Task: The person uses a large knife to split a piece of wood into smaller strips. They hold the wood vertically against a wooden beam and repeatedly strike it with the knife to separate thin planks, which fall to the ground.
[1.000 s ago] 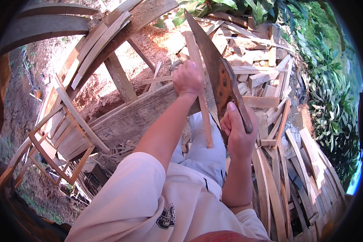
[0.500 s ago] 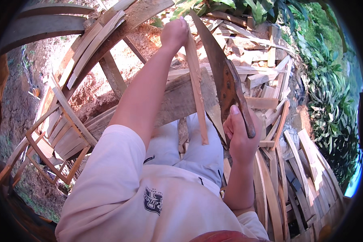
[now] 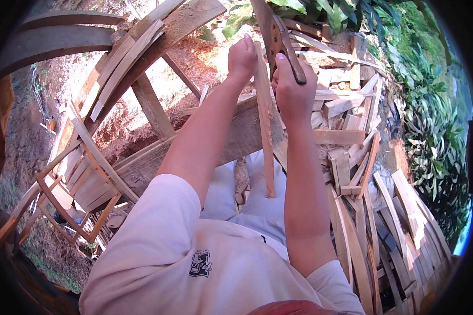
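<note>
A long narrow wooden strip (image 3: 264, 121) runs from my left hand down toward my lap. My left hand (image 3: 243, 62) is closed around its far end. Just to the right, my right hand (image 3: 295, 86) grips a handsaw (image 3: 279, 44) by its brown wooden handle. The saw's dark blade points away from me, and its tip runs out of the top of the view. Blade and strip lie close side by side; whether they touch I cannot tell. Beneath the strip a broad weathered board (image 3: 242, 131) lies across in front of my legs.
Several curved planks (image 3: 58, 39) and beams stand at the left, above a small wooden frame (image 3: 63, 205). Offcuts (image 3: 347, 107) lie heaped at the right, with long slats (image 3: 352, 247) below them. Leafy plants (image 3: 431, 121) line the far right. Sawdust (image 3: 126, 110) covers the ground ahead.
My right hand has pushed the saw forward, away from me, alongside the strip. My left hand and the strip have shifted slightly toward the right and nearer.
</note>
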Demonstrator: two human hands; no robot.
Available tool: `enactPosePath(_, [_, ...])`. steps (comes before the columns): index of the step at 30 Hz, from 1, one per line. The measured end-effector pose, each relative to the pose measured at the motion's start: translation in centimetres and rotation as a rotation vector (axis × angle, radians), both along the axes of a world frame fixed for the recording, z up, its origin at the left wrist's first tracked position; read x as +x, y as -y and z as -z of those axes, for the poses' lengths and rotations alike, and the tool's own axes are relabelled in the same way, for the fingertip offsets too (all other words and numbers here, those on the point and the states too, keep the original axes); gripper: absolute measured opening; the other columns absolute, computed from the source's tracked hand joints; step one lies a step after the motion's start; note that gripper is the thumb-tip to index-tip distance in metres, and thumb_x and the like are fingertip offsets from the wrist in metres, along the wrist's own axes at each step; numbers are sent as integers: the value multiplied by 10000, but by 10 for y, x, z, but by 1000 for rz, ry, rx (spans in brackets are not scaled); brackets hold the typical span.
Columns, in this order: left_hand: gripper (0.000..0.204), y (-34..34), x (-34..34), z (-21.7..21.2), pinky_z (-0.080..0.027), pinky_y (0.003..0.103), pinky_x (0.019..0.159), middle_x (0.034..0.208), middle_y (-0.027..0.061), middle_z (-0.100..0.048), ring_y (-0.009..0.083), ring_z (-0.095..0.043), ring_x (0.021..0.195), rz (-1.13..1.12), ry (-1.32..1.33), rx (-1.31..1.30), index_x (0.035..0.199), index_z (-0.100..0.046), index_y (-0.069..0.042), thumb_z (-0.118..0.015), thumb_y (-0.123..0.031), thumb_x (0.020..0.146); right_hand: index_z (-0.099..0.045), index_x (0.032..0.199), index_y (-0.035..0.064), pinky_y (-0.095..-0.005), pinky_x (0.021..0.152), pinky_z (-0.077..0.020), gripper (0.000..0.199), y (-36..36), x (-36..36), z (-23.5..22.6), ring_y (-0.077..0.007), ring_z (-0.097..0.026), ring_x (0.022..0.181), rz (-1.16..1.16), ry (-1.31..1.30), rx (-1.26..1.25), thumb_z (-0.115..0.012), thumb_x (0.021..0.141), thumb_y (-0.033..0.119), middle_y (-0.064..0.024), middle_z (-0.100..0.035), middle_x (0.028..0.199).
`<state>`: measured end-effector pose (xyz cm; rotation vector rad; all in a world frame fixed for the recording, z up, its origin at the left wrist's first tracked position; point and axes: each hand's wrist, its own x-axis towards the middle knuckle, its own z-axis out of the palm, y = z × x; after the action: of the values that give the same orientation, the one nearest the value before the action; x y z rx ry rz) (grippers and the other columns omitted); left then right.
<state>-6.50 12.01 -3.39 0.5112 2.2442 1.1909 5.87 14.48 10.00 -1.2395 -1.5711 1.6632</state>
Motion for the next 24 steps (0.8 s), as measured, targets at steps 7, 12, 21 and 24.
enactPosePath(7, [609,5,1,9,-490,576,772,765,299,-657,501,-634,766,70,-101,-24,742,-639,38,-322,-330,1108,-548,830,72,-250,476,-354,220,-3,-1,23,-60,-419,515,-9,-52,-112,-649,1013,140,33,-479,627])
enactPosePath(12, [605,6,4,12,-505,577,777,757,299,-660,495,-643,748,60,-106,10,733,-662,34,-321,-299,1105,-543,827,75,-249,476,-347,226,5,-4,14,-59,-411,515,45,-71,-151,-653,1011,145,33,-476,626])
enactPosePath(21, [610,4,2,8,-517,580,768,759,291,-670,493,-651,746,93,-128,-49,742,-682,29,-317,-299,1104,-527,779,81,-257,476,-336,266,3,0,15,-68,-404,504,42,-65,-196,-657,1003,142,33,-457,605])
enactPosePath(24, [610,8,2,11,-516,580,773,772,293,-674,493,-654,752,133,-126,-66,749,-683,33,-321,-307,1103,-513,737,84,-263,476,-334,305,13,5,2,-76,-407,498,56,15,-231,-649,1004,140,35,-450,591])
